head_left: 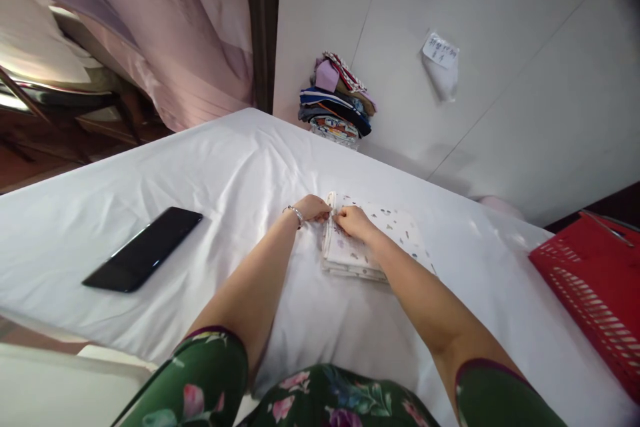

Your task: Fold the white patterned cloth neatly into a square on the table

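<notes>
A folded white cloth (395, 230) with small printed marks lies on the white sheet (225, 173) in front of me. My left hand (313, 207), with a bracelet at the wrist, pinches the cloth's far left corner. My right hand (353, 221) rests on the same left edge, fingers closed on the fabric right beside the left hand. Both forearms reach forward from green flowered sleeves.
A black phone (145, 248) lies to the left on the sheet. A stack of folded coloured cloths (336, 101) stands at the far edge against the white wall. A red plastic basket (595, 280) sits at the right. Pink curtains hang at the back left.
</notes>
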A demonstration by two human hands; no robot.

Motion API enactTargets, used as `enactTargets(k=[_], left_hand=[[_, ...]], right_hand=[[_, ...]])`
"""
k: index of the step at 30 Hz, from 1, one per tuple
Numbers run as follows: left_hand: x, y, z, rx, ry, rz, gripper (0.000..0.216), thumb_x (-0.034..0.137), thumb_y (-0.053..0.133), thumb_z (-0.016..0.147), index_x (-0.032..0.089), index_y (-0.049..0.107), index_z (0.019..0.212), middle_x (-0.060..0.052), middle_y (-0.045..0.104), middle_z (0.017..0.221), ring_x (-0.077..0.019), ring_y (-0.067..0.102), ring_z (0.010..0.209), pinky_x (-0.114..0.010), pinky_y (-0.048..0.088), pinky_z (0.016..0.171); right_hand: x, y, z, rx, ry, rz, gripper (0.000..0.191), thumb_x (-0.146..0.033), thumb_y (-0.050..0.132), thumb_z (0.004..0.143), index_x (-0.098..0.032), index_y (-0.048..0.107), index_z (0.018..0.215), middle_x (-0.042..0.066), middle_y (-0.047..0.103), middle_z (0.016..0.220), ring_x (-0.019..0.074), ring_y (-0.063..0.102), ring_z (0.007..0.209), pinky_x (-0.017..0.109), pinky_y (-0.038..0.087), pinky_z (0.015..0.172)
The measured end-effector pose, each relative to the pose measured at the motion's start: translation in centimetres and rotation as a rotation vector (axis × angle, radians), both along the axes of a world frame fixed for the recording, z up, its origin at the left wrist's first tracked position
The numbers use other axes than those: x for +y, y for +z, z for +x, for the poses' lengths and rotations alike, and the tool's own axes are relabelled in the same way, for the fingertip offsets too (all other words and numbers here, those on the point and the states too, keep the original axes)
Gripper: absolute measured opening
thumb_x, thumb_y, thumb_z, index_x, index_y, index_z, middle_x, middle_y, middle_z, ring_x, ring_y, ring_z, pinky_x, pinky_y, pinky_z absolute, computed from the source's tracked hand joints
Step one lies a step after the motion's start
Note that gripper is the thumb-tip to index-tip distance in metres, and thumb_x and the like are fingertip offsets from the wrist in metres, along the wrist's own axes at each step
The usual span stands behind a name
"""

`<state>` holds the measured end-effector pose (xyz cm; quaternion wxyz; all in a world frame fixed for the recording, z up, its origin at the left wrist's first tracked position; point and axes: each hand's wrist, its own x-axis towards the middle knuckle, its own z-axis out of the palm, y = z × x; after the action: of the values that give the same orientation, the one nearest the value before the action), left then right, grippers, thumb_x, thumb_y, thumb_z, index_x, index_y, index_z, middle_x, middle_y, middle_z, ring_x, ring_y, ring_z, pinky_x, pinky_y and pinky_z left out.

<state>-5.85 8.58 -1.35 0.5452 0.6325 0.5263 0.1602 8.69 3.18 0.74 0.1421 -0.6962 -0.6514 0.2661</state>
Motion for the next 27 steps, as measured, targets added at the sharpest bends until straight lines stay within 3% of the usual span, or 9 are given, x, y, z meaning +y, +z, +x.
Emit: enactTargets(k=[5,11,19,27], left_hand=[[-0.2,0.5,-0.1,0.022,-0.009,0.004,0.020,0.033,0.056,0.071,0.014,0.058,0.064,-0.002,0.059,0.055,-0.0092,0.050,0.050,-0.018,0.030,0.044],[-0.7,1.3,-0.2,0.030,-0.037,0.012,0.021,0.031,0.053,0.073,0.013,0.059,0.062,-0.003,0.059,0.054,-0.0088,0.050,0.049,-0.018,0.030,0.044],[-0.6,1.2,-0.1,0.057,-0.042,0.018,0.022,0.033,0.053,0.073,0.013,0.059,0.064,-0.003,0.059,0.055,-0.0090,0.050,0.050,-0.018,0.031,0.046],[-0.6,1.4,0.0,0.074,-0.028,0.001,0.020,0.032,0.053,0.073,0.013,0.056,0.066,-0.004,0.061,0.060,-0.0100,0.053,0.054,-0.017,0.031,0.046]], right_hand=[[-0.1,-0.6,0.6,0.099,-0.006,-0.052,0.017,-0.023,0.052,0.082,-0.013,0.057,0.070,-0.003,0.055,0.054,0.0035,0.046,0.040,0.014,0.032,0.046],[0.1,-0.4,0.6,0.099,-0.044,-0.077,0.026,-0.030,0.053,0.082,-0.012,0.056,0.063,-0.003,0.047,0.039,0.0061,0.043,0.033,0.016,0.029,0.041],[-0.2,-0.1,0.5,0.205,-0.038,-0.094,0.017,-0.020,0.051,0.082,-0.012,0.055,0.068,-0.004,0.052,0.048,0.0032,0.043,0.036,0.014,0.030,0.042],[0.0,0.2,-0.4,0.133,-0.030,-0.062,0.016,-0.019,0.050,0.077,-0.012,0.056,0.064,-0.005,0.045,0.039,0.0056,0.042,0.036,0.015,0.031,0.043]])
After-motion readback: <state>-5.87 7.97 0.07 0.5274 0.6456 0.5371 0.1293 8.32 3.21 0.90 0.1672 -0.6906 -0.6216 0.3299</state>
